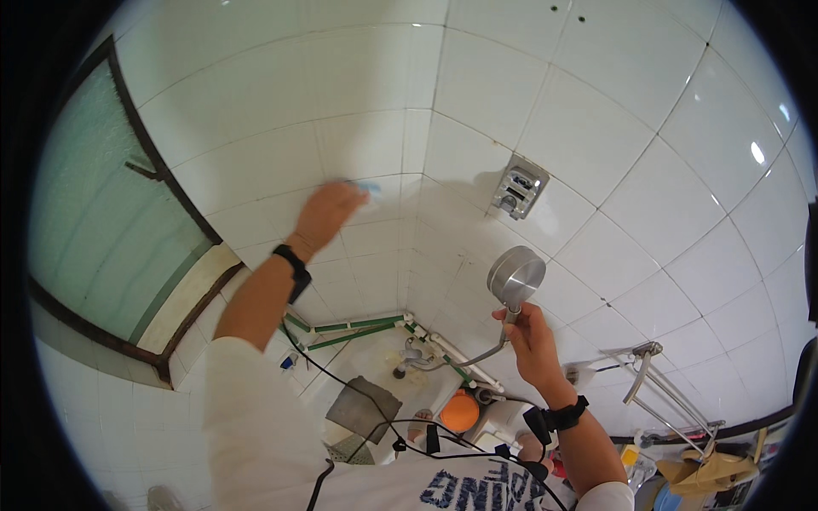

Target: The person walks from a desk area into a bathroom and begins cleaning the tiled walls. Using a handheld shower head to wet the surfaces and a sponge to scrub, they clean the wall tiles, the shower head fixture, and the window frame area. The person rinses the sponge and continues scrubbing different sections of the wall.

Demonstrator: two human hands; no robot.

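Observation:
My right hand [533, 345] grips the handle of a round metal shower head [516, 276] and holds it upright. A metal shower hose [473, 359] runs down from the handle towards a tap [409, 351] low on the wall. My left hand [329, 207] is raised at the white tiled wall [370, 140] left of the corner. Motion blurs this hand, and a small blue object [369, 188] shows at its fingers; its exact kind is unclear. On the right-hand wall, above the shower head, a metal bracket [519, 188] is mounted.
A frosted window [121, 211] with a dark frame is at left. Green and white pipes [358, 324] line the low corner. Below are a grey mat [364, 409] and an orange lid [459, 411]. A metal rack [671, 396] juts out at right. Black cables [345, 383] hang before me.

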